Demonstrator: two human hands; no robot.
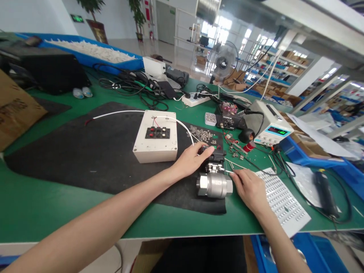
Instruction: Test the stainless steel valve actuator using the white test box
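Observation:
My left hand (190, 159) is closed around the black actuator (218, 155), which sits on top of a steel ball valve (215, 185). The valve lies on the black mat near the table's front edge. In my right hand (251, 186) is a thin metal tool (228, 171), pinched between the fingers, its tip reaching the bracket (214, 167) between actuator and valve. What kind of tool it is, I cannot make out. A white cable (182, 124) curves from the actuator to a beige box (156, 156) with a terminal block (157, 132) on top.
A black mat (93, 159) covers part of the green table (25, 216). Many small rings (203, 133) lie behind the actuator. At the right are a power supply (269, 125), a red spool (249, 147), a sheet of small parts (287, 201) and a black-handled tool (325, 193).

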